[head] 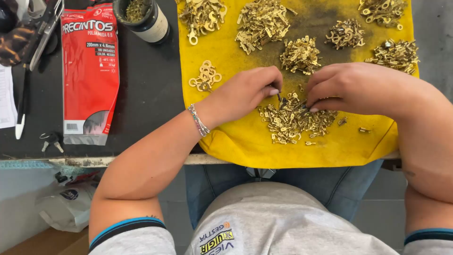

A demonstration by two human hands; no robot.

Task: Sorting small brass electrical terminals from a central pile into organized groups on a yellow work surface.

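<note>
A yellow cloth point(245, 141) covers the dark table and carries several heaps of small brass terminals. Both hands work over the nearest heap point(288, 123). My left hand point(245, 92), with a beaded bracelet at the wrist, has its fingertips curled down at the heap's left top, pinching something small and dark. My right hand point(351, 87) rests fingers-down on the heap's upper right, touching the brass pieces. What the fingertips hold is too small to make out.
Other brass heaps point(262, 23) lie farther back, and ring terminals point(205, 78) sit left. A red bag of cable ties point(89, 66), a jar point(141, 14), keys point(51, 140) and scissors point(45, 30) lie left. The table edge point(94, 161) runs near my lap.
</note>
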